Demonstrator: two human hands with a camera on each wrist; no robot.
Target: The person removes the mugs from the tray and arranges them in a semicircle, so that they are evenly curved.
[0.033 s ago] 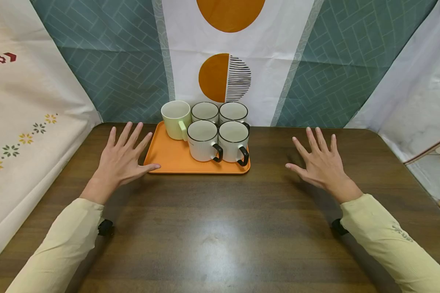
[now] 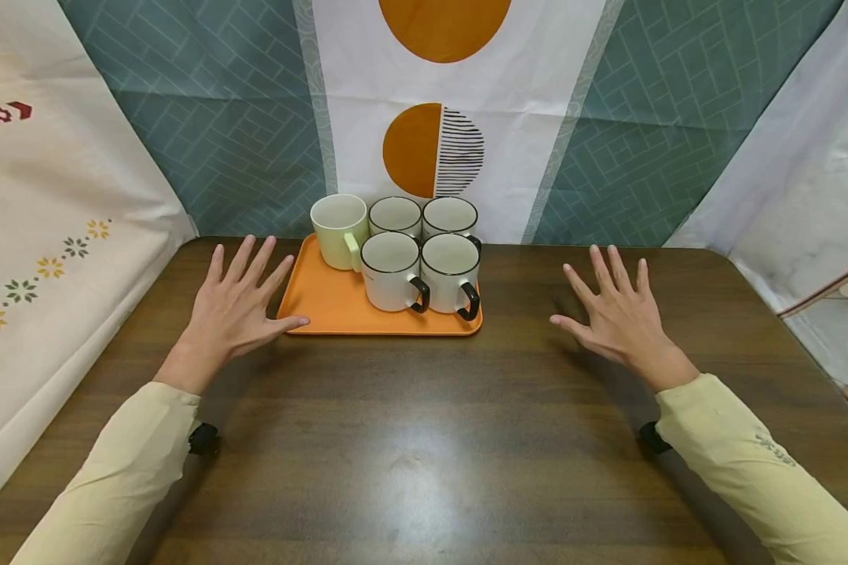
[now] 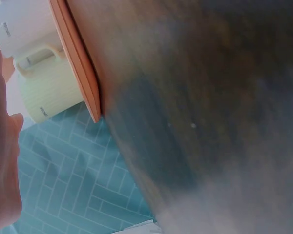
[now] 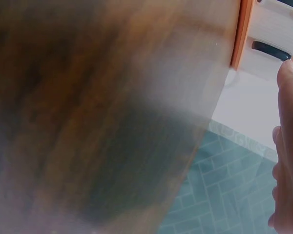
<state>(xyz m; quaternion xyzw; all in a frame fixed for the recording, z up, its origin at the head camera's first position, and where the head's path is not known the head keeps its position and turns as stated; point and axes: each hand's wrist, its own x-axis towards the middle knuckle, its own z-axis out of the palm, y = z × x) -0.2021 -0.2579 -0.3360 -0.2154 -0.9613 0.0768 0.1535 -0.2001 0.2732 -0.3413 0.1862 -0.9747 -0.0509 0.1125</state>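
Note:
An orange tray (image 2: pixel 325 314) lies toward the back of the table, left of centre. On its back left corner stands a pale green mug (image 2: pixel 339 235) with its handle toward the front right. Several white mugs with black rims and black handles, one of them a front mug (image 2: pixel 390 275), stand close together on its right part. My left hand (image 2: pixel 233 302) is spread with straight fingers beside the tray, its thumb overlapping the tray's left edge in the head view. Well to the right of the tray, my right hand (image 2: pixel 618 318) is spread too, holding nothing.
The dark wooden table (image 2: pixel 410 439) stretches in front of the tray and between both arms. A patterned cloth (image 2: pixel 240 118) hangs right behind the table. Light cloths border the left and right sides. Each wrist carries a black band.

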